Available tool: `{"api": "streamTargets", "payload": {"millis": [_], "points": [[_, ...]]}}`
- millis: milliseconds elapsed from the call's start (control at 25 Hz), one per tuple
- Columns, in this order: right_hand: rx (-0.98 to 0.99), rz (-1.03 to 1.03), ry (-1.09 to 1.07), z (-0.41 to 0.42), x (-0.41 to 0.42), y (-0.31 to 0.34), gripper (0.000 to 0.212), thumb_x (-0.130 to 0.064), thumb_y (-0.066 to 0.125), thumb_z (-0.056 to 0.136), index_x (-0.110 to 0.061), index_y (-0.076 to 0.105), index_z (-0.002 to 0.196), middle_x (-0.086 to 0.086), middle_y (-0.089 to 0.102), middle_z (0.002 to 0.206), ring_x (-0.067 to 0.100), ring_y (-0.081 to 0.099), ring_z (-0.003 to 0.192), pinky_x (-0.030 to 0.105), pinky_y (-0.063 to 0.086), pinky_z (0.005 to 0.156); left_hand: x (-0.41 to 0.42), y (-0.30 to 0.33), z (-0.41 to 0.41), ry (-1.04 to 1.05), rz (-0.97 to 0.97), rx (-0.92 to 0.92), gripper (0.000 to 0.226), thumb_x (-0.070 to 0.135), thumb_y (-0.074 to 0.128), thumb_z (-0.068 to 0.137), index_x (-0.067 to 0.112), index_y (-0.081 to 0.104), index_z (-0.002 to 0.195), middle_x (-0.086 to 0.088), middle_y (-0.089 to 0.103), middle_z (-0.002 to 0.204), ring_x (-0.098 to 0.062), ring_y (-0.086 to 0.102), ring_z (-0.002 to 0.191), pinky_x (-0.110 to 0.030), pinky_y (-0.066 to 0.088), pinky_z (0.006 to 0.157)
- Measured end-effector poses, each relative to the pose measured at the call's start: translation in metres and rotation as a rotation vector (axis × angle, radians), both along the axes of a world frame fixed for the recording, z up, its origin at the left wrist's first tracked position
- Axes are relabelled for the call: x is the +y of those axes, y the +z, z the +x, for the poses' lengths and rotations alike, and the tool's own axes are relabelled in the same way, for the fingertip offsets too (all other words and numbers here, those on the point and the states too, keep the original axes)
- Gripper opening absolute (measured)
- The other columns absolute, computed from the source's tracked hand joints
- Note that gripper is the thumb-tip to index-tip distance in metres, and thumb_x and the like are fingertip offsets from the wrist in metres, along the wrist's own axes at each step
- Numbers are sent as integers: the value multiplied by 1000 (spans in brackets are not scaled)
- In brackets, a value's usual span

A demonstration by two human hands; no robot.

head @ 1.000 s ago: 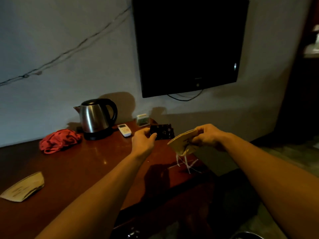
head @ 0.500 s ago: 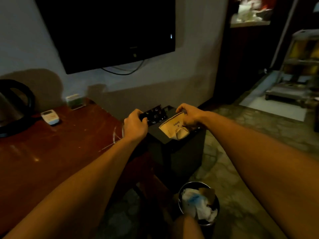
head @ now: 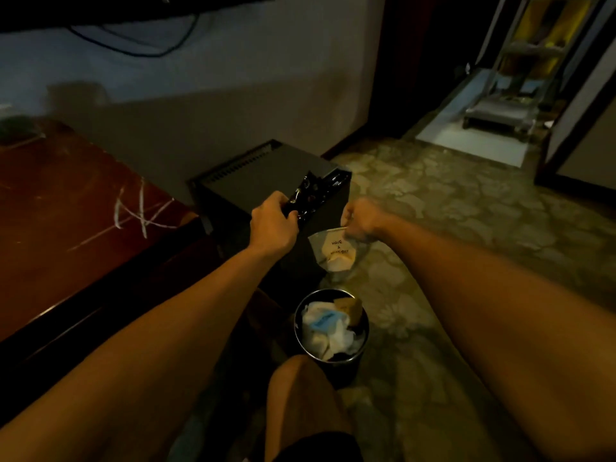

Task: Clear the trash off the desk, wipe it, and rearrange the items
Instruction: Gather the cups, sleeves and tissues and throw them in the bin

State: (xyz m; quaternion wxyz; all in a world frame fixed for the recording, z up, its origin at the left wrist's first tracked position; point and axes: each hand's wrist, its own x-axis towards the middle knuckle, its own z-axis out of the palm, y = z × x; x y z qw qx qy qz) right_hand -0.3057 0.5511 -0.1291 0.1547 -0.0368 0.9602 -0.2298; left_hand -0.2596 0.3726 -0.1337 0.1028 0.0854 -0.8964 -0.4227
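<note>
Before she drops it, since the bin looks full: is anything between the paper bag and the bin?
Nothing visible. The bag hangs from the right hand in open air above the bin, slightly beyond its rim.

Desk (head: 66,208): dark red wood, left of frame, white scratch marks (head: 140,211) on top nr right end. Floor (head: 450,228): patterned stone. On floor: black cabinet (head: 233,181) beside desk end; round bin (head: 361,356), full of rubbish, nr cabinet.
</note>
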Motion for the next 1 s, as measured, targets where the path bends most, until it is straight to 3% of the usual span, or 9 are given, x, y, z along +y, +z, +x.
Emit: {"api": "streamTargets", "payload": {"millis": [120,320,520,640,720,800,880,960,1000], "points": [[20,32,-22,3,12,-35,18,-8,69,84,-22,57,87,6,61,103,22,60,99,39,55,88,10,-35,-3,-60,2,-76,6,15,59,94,20,57,95,-11,66,99,-25,69,88,-45,59,79],[-3,97,-6,5,20,-96,17,-8,65,84,-22,55,80,9,63,96,23,61,88,36,54,73,14,-86,-8,-98,-27,-188,5,14,57,96,18,59,98,-11,66,99,-25,67,92,-45,57,84],[-20,107,-18,4,11,-161,21,-8,64,87,-14,57,105,8,60,104,22,59,94,39,55,84,7,-133,-15,-104,-49,-270,11,12,57,95,21,56,89,-11,67,92,-25,67,86,-44,57,80],[-133,94,127,3,6,-189,30,-10,70,84,-13,59,112,5,57,111,23,58,101,39,55,86,0,-156,-18,-100,-94,-309,12,10,57,94,19,56,86,-11,67,86,-27,67,81,-42,57,75],[-197,99,168,-6,10,-196,24,-9,68,86,-12,63,109,6,58,108,24,60,102,37,55,85,-5,-165,-19,-116,-132,-335,13,9,56,93,18,58,85,-10,67,85,-27,66,82,-37,54,73],[-206,-27,57,-19,14,-191,23,-6,67,86,-14,63,107,5,58,104,21,60,100,33,54,83,-9,-169,-23,-140,-168,-364,13,7,55,92,17,62,87,-12,68,87,-29,66,86,-35,53,75],[-273,-264,-44,-30,15,-176,39,-6,73,82,-17,59,116,3,57,104,19,59,100,33,53,87,-8,-172,-25,-179,-196,-415,13,8,55,91,13,66,95,-14,69,92,-31,66,90,-35,53,77],[-370,-410,-36,-32,13,-162,53,-8,79,77,-18,57,125,2,56,107,20,58,104,35,51,94,-2,-173,-24,-256,-229,-481,16,9,55,92,11,68,102,-13,70,97,-29,66,94,-32,51,76],[-382,-412,-2,-30,11,-156,50,-9,79,78,-18,60,123,2,57,107,20,58,105,35,51,94,2,-174,-23,-294,-236,-504,16,10,56,92,11,68,103,-13,70,99,-28,66,95,-30,50,75]]}}
